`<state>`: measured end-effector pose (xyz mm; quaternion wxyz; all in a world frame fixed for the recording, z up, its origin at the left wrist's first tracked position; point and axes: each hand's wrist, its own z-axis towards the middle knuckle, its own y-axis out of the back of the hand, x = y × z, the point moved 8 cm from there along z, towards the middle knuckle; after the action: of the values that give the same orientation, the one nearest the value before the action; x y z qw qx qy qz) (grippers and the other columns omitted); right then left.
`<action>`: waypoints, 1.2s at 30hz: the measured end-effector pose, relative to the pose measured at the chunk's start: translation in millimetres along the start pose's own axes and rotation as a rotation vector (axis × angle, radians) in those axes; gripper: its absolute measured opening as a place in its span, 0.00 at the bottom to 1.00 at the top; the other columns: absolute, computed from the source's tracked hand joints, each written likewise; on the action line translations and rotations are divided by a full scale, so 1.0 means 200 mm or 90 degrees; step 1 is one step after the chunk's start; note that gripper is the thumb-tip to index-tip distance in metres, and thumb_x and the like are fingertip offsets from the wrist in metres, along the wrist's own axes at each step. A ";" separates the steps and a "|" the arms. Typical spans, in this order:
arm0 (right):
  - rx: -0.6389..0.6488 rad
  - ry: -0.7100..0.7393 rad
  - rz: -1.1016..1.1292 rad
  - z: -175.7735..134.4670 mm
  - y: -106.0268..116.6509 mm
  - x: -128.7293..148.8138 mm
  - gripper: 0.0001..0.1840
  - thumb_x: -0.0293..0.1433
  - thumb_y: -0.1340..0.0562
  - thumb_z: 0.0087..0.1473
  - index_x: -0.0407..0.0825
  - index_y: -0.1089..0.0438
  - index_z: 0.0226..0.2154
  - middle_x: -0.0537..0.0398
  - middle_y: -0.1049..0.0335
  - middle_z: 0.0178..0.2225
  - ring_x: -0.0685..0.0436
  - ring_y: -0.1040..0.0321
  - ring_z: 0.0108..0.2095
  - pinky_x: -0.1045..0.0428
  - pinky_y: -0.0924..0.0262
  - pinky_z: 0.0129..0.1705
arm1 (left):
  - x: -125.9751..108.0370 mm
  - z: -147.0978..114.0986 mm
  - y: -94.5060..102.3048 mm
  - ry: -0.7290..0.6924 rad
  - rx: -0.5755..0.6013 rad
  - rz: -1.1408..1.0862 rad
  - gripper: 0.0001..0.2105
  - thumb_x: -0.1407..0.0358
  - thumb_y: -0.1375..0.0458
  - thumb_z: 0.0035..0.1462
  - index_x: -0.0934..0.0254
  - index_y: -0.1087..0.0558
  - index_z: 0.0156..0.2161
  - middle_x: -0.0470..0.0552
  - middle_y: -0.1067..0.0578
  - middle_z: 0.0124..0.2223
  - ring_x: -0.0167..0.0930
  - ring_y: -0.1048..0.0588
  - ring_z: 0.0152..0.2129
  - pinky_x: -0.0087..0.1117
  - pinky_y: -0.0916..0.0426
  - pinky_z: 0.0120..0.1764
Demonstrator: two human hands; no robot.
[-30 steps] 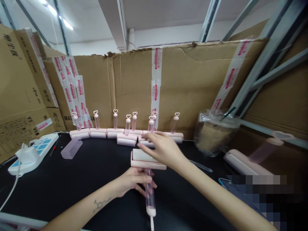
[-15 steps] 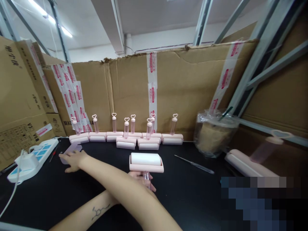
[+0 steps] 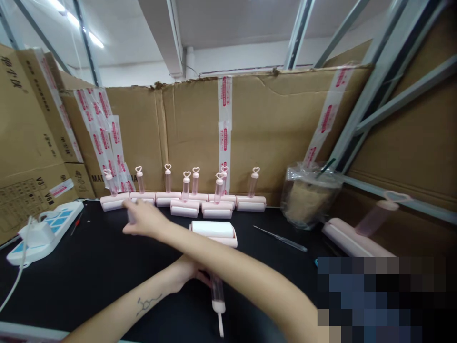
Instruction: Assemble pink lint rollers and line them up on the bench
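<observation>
My arms cross, the right over the left. My left hand [image 3: 194, 271], partly hidden under the right forearm, is closed around the clear handle [image 3: 217, 288] of a pink lint roller with a white roll [image 3: 212, 229] facing up. Its heart-loop end points toward me. At the left, above the table, my right hand [image 3: 148, 220] is blurred and closed on a translucent lilac cover [image 3: 132, 217], mostly hidden behind the fingers. Behind it stands a row of several pink lint rollers [image 3: 185, 207], handles upright, along the cardboard.
A white power strip [image 3: 53, 233] with a plugged-in charger lies at the left, a small red-tipped tool [image 3: 76, 223] beside it. At the right are a thin screwdriver [image 3: 282, 238], a bagged drink cup [image 3: 307, 197] and another lint roller [image 3: 357, 238]. Cardboard walls [image 3: 193, 128] enclose the table.
My right hand has picked the lilac cover off the table at the left and moved rightward with it. More of the held lint roller's handle shows. The view has shifted slightly.
</observation>
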<state>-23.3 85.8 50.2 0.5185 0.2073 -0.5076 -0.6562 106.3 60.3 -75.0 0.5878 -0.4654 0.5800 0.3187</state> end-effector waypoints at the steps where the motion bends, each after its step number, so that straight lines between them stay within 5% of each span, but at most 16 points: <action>1: -0.027 -0.001 0.018 -0.07 0.10 -0.03 0.28 0.40 0.39 0.48 0.50 0.44 0.51 0.48 0.35 0.45 0.39 0.36 0.44 0.45 0.38 0.41 | 0.00 0.01 -0.02 0.006 0.017 0.000 0.13 0.60 0.44 0.55 0.68 0.28 0.39 0.53 0.26 0.37 0.33 0.26 0.32 0.34 0.30 0.33; 5: -0.265 -0.114 0.280 -0.43 0.55 -0.29 0.19 0.41 0.40 0.50 0.49 0.34 0.42 0.52 0.31 0.41 0.46 0.34 0.40 0.50 0.40 0.41 | -0.04 0.03 -0.06 -0.005 0.082 -0.030 0.18 0.60 0.38 0.47 0.69 0.31 0.42 0.54 0.24 0.33 0.32 0.26 0.28 0.31 0.31 0.28; 9: -0.358 -0.298 0.422 -0.80 0.71 -0.54 0.20 0.42 0.36 0.46 0.49 0.32 0.41 0.52 0.29 0.40 0.45 0.33 0.42 0.50 0.41 0.44 | -0.07 0.01 -0.08 -0.020 0.109 -0.021 0.20 0.59 0.38 0.47 0.68 0.33 0.43 0.56 0.24 0.34 0.30 0.26 0.28 0.29 0.31 0.28; 13: -0.358 -0.426 0.498 -1.02 0.65 -0.64 0.22 0.44 0.36 0.44 0.47 0.29 0.38 0.51 0.27 0.37 0.43 0.32 0.38 0.51 0.40 0.38 | -0.08 -0.01 -0.10 -0.032 0.122 -0.002 0.20 0.58 0.38 0.47 0.68 0.33 0.42 0.56 0.24 0.33 0.30 0.26 0.26 0.28 0.32 0.27; 21: -0.355 -0.483 0.522 -1.13 0.53 -0.70 0.24 0.46 0.37 0.43 0.47 0.28 0.39 0.54 0.29 0.33 0.47 0.35 0.30 0.56 0.42 0.25 | -0.07 0.00 -0.11 -0.016 0.152 0.014 0.20 0.59 0.38 0.47 0.70 0.32 0.43 0.56 0.24 0.31 0.29 0.26 0.24 0.26 0.33 0.25; 28: -0.282 -0.480 0.544 -1.16 0.49 -0.72 0.25 0.47 0.39 0.47 0.47 0.28 0.42 0.55 0.29 0.29 0.49 0.36 0.26 0.56 0.41 0.24 | -0.07 -0.02 -0.12 -0.014 0.169 0.041 0.20 0.59 0.38 0.48 0.69 0.32 0.43 0.55 0.24 0.31 0.28 0.26 0.24 0.25 0.33 0.24; 36: -0.183 -0.363 0.525 -1.12 0.46 -0.64 0.22 0.37 0.33 0.42 0.48 0.30 0.42 0.54 0.28 0.37 0.45 0.33 0.35 0.52 0.39 0.36 | -0.11 -0.01 -0.08 -0.052 0.156 0.048 0.20 0.58 0.39 0.48 0.70 0.31 0.43 0.53 0.25 0.28 0.27 0.27 0.22 0.24 0.33 0.23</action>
<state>246.4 103.8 10.1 0.5983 -0.2700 -0.5729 -0.4908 118.6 56.4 -51.1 0.6511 -0.3549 0.6069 0.2859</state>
